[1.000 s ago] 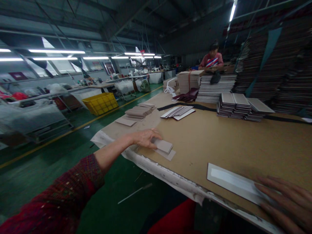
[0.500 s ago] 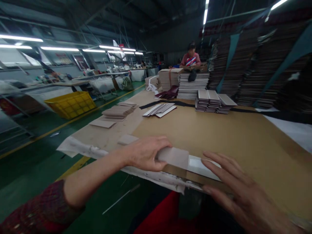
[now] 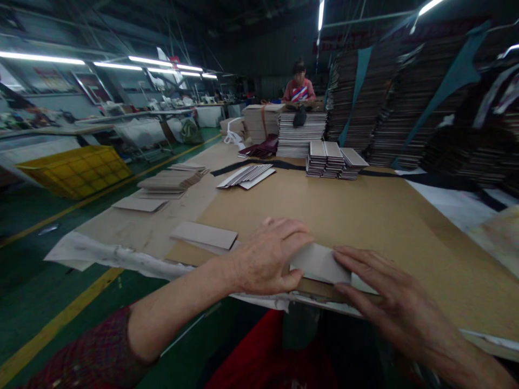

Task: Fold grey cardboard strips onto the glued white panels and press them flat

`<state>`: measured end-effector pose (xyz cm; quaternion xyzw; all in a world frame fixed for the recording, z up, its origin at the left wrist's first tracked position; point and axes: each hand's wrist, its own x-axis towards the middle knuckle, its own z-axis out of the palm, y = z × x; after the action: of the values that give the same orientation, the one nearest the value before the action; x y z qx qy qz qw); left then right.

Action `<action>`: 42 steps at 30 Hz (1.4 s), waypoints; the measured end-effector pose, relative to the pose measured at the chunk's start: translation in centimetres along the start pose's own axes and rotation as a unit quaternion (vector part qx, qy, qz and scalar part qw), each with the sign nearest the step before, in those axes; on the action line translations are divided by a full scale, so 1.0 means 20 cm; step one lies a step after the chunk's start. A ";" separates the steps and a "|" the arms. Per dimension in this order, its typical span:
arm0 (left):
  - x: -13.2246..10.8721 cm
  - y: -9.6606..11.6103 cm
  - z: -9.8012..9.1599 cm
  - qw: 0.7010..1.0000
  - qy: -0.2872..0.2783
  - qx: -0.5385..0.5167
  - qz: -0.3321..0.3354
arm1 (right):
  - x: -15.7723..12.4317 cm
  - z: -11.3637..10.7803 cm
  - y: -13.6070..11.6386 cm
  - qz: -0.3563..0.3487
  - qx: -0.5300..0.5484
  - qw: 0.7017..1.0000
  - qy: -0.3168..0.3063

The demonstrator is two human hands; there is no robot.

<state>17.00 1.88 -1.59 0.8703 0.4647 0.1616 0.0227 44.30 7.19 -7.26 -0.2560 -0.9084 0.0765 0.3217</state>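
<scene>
At the table's near edge, a flat grey-beige cardboard piece (image 3: 318, 263) lies between my hands. My left hand (image 3: 270, 256) grips its left end, with the thumb along the near side and the fingers over the far side. The right end is between the thumb and fingers of my right hand (image 3: 383, 281). A pale strip (image 3: 363, 283) shows under my right fingers, partly covered by the cardboard and the hand. Left of my left wrist lies another grey-beige cardboard strip (image 3: 205, 236), with a further piece partly under it.
Loose cardboard pieces (image 3: 162, 183) lie at the table's left, and a fanned pile of white-faced strips (image 3: 245, 176) sits mid-table. Small stacks (image 3: 334, 159) stand farther back, with tall piles (image 3: 365, 102) behind. A person (image 3: 299, 89) is across the table. A yellow bin (image 3: 75, 170) stands on the floor.
My right hand has closed in onto the cardboard's right end, covering more of the pale strip. My left hand still holds the cardboard. The view has swung right, showing more of the strip at left.
</scene>
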 end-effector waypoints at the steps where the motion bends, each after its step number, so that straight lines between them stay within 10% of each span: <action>1: -0.01 -0.02 0.00 0.999 0.048 -0.004 -0.012 | -0.02 -0.04 0.06 0.050 0.005 0.999 0.015; 4: -0.08 -0.08 0.04 0.987 0.124 -0.035 -0.093 | -0.11 -0.16 0.25 0.237 0.001 0.971 0.036; 7: -0.14 -0.11 0.14 0.987 0.045 -0.083 -0.128 | -0.22 -0.24 0.36 0.321 0.012 0.947 -0.010; 16: -0.09 -0.09 0.36 0.981 0.012 -0.144 -0.133 | -0.24 -0.15 0.34 0.210 0.087 0.969 -0.093; 42: -0.12 -0.12 0.40 0.980 0.041 -0.156 -0.114 | -0.25 -0.08 0.37 0.145 0.081 0.980 -0.107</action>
<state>16.22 2.21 -10.26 0.7902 0.5302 0.2641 0.1572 51.55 10.91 -10.98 -0.3484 -0.8817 0.2224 0.2277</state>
